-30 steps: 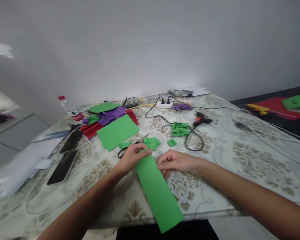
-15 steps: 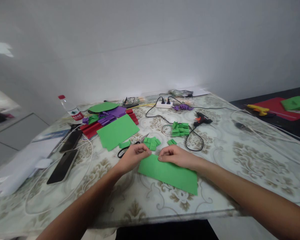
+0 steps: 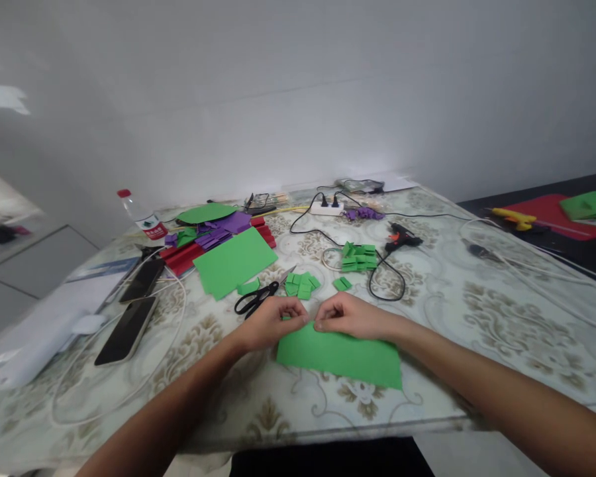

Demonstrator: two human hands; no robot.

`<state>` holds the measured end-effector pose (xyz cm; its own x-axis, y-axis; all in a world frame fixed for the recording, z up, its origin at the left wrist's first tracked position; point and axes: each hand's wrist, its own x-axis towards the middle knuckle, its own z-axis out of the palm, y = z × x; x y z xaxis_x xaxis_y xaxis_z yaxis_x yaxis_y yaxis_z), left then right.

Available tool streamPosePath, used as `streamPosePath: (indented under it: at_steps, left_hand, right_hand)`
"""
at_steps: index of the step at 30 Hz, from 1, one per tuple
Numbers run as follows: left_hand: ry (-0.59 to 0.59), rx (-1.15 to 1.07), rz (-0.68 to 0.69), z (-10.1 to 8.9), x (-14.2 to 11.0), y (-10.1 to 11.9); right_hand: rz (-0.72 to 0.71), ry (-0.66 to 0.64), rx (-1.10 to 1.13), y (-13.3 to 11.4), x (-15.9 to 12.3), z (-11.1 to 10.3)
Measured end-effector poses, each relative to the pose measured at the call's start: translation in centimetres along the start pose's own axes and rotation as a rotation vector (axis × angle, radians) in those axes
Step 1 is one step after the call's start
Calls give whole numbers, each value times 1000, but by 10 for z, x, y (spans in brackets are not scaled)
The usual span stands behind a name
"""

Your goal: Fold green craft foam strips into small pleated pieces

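Note:
Both hands pinch the far edge of a green paper sheet (image 3: pixel 340 358) that lies near the front of the table. My left hand (image 3: pixel 278 322) is closed on its far left part. Close beside it, my right hand (image 3: pixel 350 317) grips the same edge with thumb and fingers. Black-handled scissors (image 3: pixel 258 298) lie just beyond my left hand. Small folded green paper pieces (image 3: pixel 302 285) rest past the hands, and a single green piece (image 3: pixel 342 284) lies to their right. Farther back sits a cluster of folded green pieces (image 3: pixel 358 257).
A black glue gun (image 3: pixel 402 236) and its looped cable lie at the right, near a white power strip (image 3: pixel 326 209). Green sheets (image 3: pixel 236 264), purple and red paper, a bottle (image 3: pixel 151 225) and two phones (image 3: pixel 126 331) occupy the left. A yellow glue gun (image 3: pixel 514 217) lies far right.
Both hands have drawn slightly nearer with the green sheet, and its far edge has turned a little. More of the scissors' handles now shows.

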<state>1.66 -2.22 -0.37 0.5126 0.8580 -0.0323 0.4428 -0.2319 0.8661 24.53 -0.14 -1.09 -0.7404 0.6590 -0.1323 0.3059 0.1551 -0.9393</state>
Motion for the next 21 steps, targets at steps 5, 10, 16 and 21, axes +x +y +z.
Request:
streamPosePath:
  at_steps: [5,10,16,21]
  left_hand:
    - [51,-132,-126,-15,2,-3]
    - [65,-156,-126,-19,2,-2]
    - [85,-246,-126,-19,3,-6]
    - [77,-247,-118,-19,3,-13]
  right_hand:
    - [32,45,-4,-4,0,-10]
    - [22,56,-15,-6,-2,-12]
    - [30,69,-27,2,1,-13]
    - [35,67,-54,5,2,-14]
